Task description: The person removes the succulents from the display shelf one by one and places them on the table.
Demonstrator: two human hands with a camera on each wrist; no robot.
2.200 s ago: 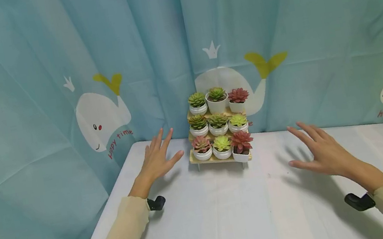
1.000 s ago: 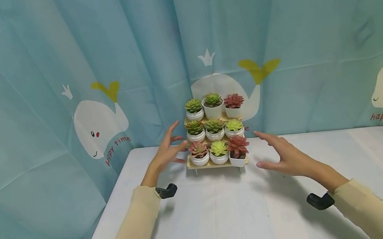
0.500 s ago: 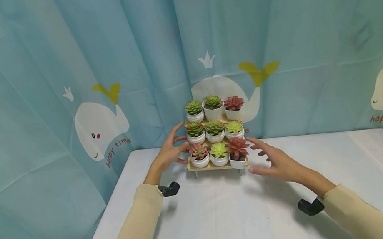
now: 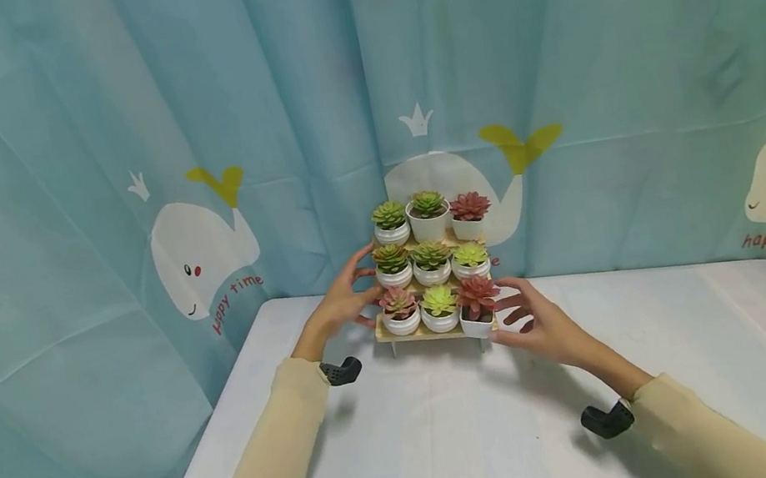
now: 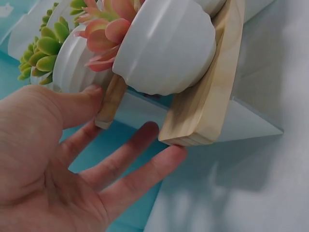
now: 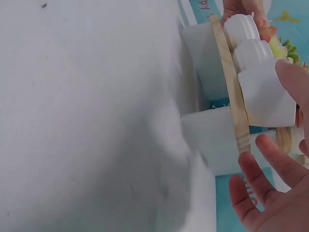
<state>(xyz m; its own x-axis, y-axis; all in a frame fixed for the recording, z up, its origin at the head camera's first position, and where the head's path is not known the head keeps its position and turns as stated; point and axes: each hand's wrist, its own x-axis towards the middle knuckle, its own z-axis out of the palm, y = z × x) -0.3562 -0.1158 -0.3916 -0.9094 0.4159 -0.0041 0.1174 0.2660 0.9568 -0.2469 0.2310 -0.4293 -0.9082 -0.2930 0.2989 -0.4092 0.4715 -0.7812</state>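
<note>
A three-tier wooden stand (image 4: 429, 334) with white legs holds several potted artificial succulents. My left hand (image 4: 342, 303) is at its left side. In the left wrist view the thumb lies by the end of the middle shelf (image 5: 112, 102), and extended fingers (image 5: 166, 157) reach the end of the bottom shelf (image 5: 205, 113). On the opposite side, my right hand (image 4: 544, 326) has its thumb beside the white square pot (image 6: 268, 96) of the front red succulent (image 4: 477, 295). Its other fingers (image 6: 253, 171) reach around the bottom shelf's end (image 6: 243, 137), only slightly bent.
The stand is on a white-covered table (image 4: 446, 431), near the back edge. Behind and to the left hangs a light blue curtain (image 4: 295, 76) printed with white whales. Black wrist devices (image 4: 341, 371) sit at both sleeve ends.
Both hands have moved inward from either side to the stand. The right hand has travelled left the farthest, closing its gap to the red succulent. The stand stays in its place on the table.
</note>
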